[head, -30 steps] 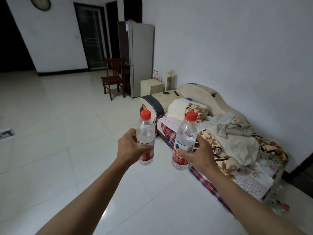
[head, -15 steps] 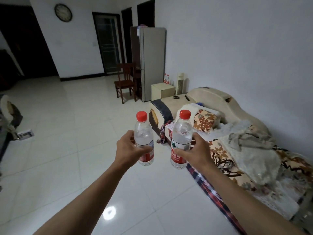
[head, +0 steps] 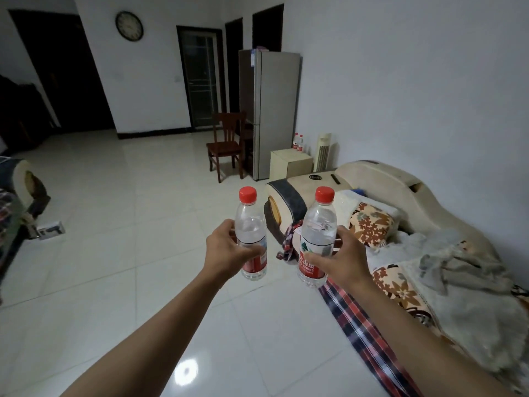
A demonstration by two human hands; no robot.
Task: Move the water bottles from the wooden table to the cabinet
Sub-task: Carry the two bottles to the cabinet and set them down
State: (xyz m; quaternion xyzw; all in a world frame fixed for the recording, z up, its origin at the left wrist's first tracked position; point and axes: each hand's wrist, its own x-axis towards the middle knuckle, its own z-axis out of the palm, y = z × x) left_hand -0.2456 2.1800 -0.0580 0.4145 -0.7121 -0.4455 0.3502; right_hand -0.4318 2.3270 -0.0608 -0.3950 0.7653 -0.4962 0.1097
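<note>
A clear plastic bottle with a red cap (head: 252,233) and red label is seen beside a second clear bottle (head: 316,239), red-capped, its label red with a green and white mark. White glossy floor tiles (head: 128,224) are noted. A cream sofa with a dark grey band (head: 372,179) is covered by a red, navy and white plaid cloth (head: 363,328), a brown-and-orange floral cushion (head: 372,223) and a pale grey blanket (head: 463,316). A silver-grey refrigerator (head: 274,113), dark brown wooden chair (head: 227,144) and cream cabinet (head: 290,163) are recorded against white walls (head: 415,81).
</note>
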